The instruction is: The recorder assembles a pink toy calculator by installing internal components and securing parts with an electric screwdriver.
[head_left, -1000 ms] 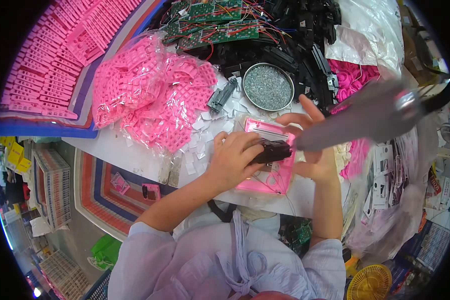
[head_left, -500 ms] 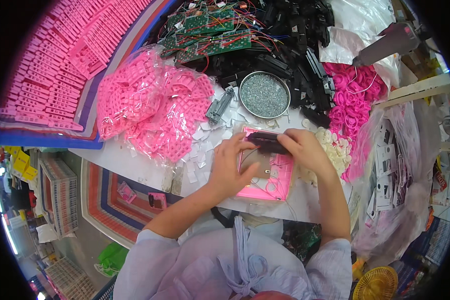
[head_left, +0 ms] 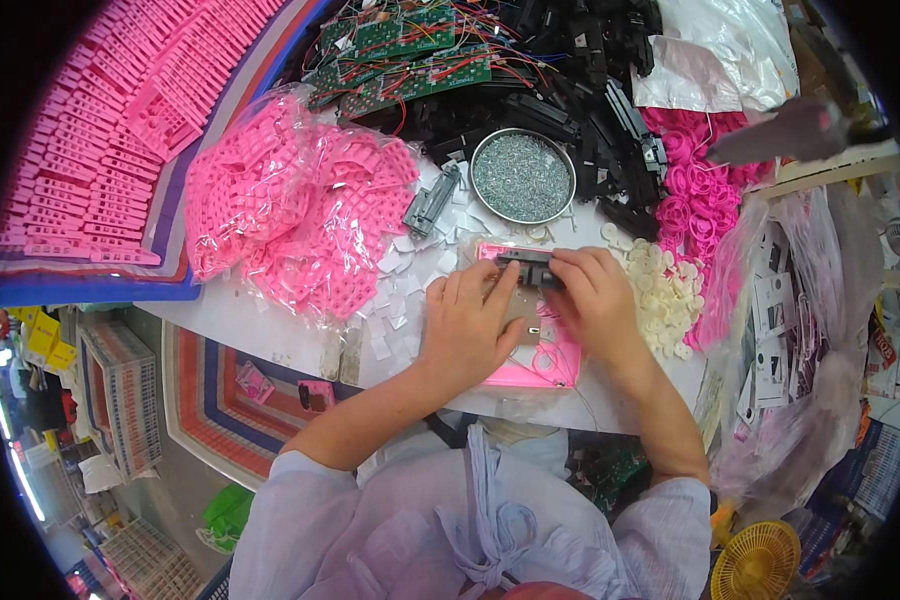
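Observation:
A pink plastic casing lies on the table in front of me, with a brown-grey plate and a thin wire inside it. Over its far end is a long black plastic part, which both hands hold. My left hand has its index fingertip on the part's left end, while its thumb lies apart over the casing. At the other end, the closed fingers of my right hand grip the part. Its underside is hidden, so I cannot tell whether it is seated in the casing.
Beyond the hands stand a round dish of small screws and a pile of black parts. Bagged pink keypads lie left, below wired green circuit boards. Cream discs and pink rings are right. An electric screwdriver hangs above.
The black part has turned so its ridged grey-black face now shows. My left index finger has come onto it, and my right hand has shifted slightly nearer. The whole view has moved a little.

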Motion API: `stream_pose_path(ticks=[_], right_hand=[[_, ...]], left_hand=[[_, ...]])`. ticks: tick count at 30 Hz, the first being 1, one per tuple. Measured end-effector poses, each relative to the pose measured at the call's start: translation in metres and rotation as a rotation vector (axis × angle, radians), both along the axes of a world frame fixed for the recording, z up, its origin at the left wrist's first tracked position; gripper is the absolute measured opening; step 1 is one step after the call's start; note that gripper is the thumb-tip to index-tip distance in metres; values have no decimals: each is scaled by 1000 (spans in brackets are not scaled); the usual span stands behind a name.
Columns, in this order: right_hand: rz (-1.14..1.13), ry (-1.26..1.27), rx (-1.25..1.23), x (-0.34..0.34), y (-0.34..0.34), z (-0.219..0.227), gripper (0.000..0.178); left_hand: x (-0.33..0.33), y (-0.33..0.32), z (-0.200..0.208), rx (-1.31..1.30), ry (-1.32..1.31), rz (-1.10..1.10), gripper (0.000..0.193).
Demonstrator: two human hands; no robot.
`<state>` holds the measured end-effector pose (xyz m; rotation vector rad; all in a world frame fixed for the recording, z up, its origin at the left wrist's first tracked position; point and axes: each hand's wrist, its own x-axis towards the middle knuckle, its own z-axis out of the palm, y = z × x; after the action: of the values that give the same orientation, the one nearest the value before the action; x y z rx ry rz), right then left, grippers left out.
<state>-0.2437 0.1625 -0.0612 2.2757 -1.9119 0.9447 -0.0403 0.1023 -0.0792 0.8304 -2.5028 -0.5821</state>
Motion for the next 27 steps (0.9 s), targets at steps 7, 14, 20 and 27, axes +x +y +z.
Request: stream_pose_path(ticks=[7,14,20,27], right_hand=[[66,-236,249,-24,-13,13,34],[154,-160,211,-37,-14,-1,52],[455,-1270,39,7,-26,97,80],[371,-1071,362,-30,-54,104,63]], left_hand=[[-25,-51,21,186,-74,-74,36],[-99,-124,-8,-288,-215,161,8],[-105,-129,-18,-297,-175,199,13],[-80,-125,16,-161,-88,69,22]])
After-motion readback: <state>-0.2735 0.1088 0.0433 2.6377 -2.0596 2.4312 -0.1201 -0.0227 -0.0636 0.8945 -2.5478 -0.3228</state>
